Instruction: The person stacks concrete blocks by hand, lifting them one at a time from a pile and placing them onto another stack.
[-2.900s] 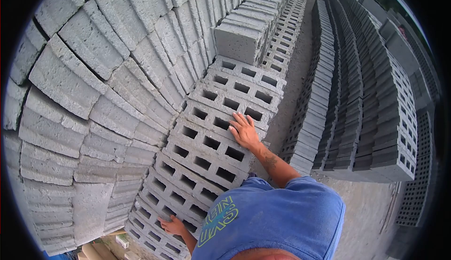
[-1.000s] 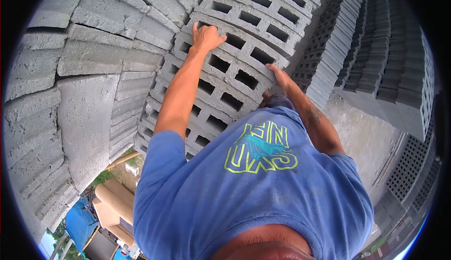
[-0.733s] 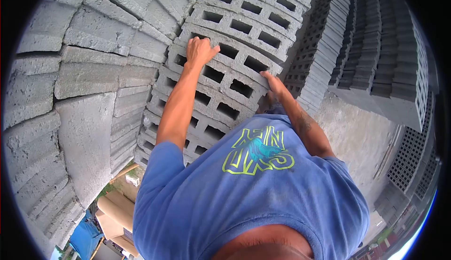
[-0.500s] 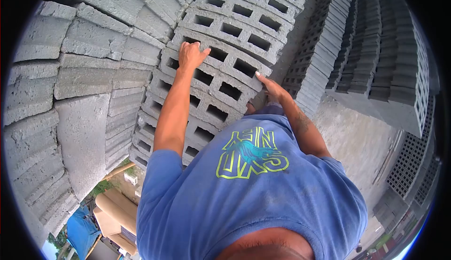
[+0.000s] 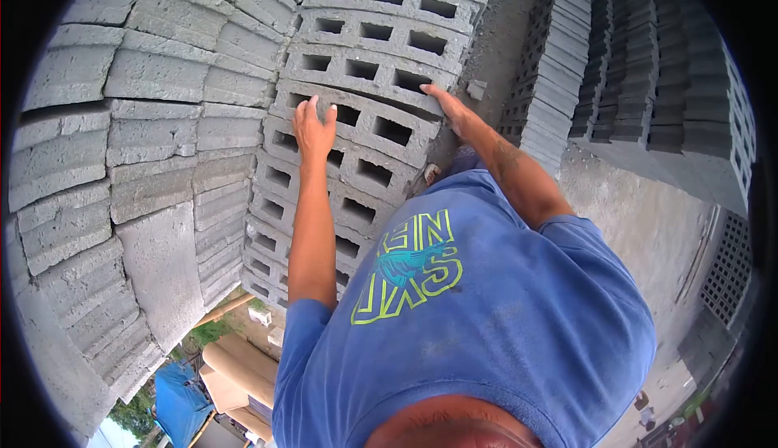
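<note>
My left hand rests over the web between two holes of a grey hollow concrete block in a long row. Its thumb and fingers are apart, with the fingertips at the edge of a hole. My right hand is at the right end of the adjoining hollow concrete block, farther up the row. One digit reaches that block's end hole; the other fingers are hidden past the end face. A narrow dark wedge-shaped gap separates these two blocks.
Stacked concrete blocks form a wall on the left. Across a strip of ground to the right stand further block stacks. A small rubble piece lies beside the row. A blue tarp and beige sofa are at lower left.
My right hand has moved from the end of the block under my left hand to the adjoining block farther up. My left hand's fingertips sit higher at the hole. The camera view has shifted.
</note>
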Demonstrator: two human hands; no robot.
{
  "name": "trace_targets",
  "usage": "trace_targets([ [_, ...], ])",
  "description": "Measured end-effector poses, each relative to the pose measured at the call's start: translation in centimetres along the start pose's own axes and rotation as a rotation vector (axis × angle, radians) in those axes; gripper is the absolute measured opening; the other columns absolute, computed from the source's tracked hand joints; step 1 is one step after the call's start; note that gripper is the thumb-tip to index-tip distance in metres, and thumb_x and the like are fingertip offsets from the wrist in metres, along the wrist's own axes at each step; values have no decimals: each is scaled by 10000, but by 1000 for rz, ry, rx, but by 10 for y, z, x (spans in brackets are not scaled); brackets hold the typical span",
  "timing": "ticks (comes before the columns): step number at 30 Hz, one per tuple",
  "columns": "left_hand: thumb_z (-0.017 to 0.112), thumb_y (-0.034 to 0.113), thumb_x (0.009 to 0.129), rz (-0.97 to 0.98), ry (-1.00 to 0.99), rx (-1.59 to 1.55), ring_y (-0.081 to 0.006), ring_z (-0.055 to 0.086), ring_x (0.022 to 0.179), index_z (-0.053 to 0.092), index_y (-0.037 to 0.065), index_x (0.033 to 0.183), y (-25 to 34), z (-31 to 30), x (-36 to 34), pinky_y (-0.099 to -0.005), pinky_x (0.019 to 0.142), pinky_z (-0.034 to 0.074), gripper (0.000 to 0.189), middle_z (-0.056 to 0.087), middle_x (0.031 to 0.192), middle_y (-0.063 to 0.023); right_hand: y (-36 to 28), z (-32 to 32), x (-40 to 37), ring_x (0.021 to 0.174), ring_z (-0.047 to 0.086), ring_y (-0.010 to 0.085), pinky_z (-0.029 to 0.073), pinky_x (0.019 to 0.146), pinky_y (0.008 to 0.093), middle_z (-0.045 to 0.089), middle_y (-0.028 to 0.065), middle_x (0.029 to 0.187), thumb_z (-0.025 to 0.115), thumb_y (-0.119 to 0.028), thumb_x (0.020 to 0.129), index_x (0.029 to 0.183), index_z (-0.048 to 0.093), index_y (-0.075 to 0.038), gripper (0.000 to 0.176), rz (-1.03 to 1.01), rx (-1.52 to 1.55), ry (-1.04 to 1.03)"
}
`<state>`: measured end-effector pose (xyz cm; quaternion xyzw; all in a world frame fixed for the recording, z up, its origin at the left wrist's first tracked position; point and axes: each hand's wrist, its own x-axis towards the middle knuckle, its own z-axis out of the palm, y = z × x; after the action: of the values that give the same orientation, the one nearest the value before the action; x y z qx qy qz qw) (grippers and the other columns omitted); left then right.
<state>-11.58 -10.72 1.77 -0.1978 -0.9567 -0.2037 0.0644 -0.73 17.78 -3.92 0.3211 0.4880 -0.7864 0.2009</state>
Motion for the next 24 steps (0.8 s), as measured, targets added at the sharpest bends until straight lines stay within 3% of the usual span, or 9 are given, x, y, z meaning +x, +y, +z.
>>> trace_targets([
  [3,679,314,835,-55,86,-11,-384,461,1182,561,37,1236,-5,-1,-29,-476,999,371,502,518,1240,-225,-5,2,-5,1266,437,298,321,1051,378,514,159,1353,586,-515,818,1314,518,-10,711,156,-61,14],
  [6,679,290,843,-98,67,-30,-385,459,1187,542,41,1260,-6,-11,-20,-482,1002,363,504,512,1250,-226,26,11,8,1290,412,301,301,1082,363,506,196,1343,543,-521,842,1359,442,34,765,-18,-107,84],
  [8,677,265,848,-214,59,7,-378,465,1178,552,41,1250,-1,-15,-5,-472,1002,362,477,515,1247,-223,20,1,7,1287,416,322,320,1077,379,478,238,1354,535,-559,850,1369,387,93,847,106,-220,101],
  [10,672,258,852,-234,43,0,-374,473,1170,559,41,1240,16,-14,13,-469,999,368,458,522,1241,-217,-2,-5,-5,1261,448,343,370,1042,393,469,267,1346,529,-632,837,1359,366,134,941,77,-257,-186],
  [16,705,237,809,-145,-16,-73,-374,475,1172,567,38,1227,79,20,60,-472,996,379,483,527,1239,-198,-28,-87,11,1240,469,331,387,1013,394,486,255,1331,525,-730,798,1316,447,131,1008,254,-885,-560],
  [18,716,238,791,-154,-15,10,-375,466,1184,563,34,1230,78,31,61,-473,1003,373,508,523,1246,-196,-35,-115,14,1229,480,317,384,1009,404,501,271,1308,534,-706,811,1314,445,138,986,-20,-731,-370],
  [19,726,240,773,-157,-37,99,-376,456,1196,559,30,1232,76,35,59,-474,1009,368,532,519,1253,-194,-39,-118,19,1229,480,317,384,1009,404,501,271,1308,534,-706,811,1314,445,138,986,-24,-746,-377],
  [21,732,239,761,-139,-9,60,-376,447,1205,555,24,1237,75,36,66,-476,1017,360,552,516,1256,-195,-51,-113,27,1360,314,420,296,1087,469,322,355,1424,525,-821,689,1353,350,170,1205,-4,-318,-18],
  [24,734,254,752,-89,29,-33,-378,432,1223,553,9,1238,68,34,86,-483,1033,343,573,507,1272,-202,-68,-81,50,1369,298,420,278,1098,461,336,340,1425,514,-796,722,1353,382,143,1139,199,-401,-37],
])
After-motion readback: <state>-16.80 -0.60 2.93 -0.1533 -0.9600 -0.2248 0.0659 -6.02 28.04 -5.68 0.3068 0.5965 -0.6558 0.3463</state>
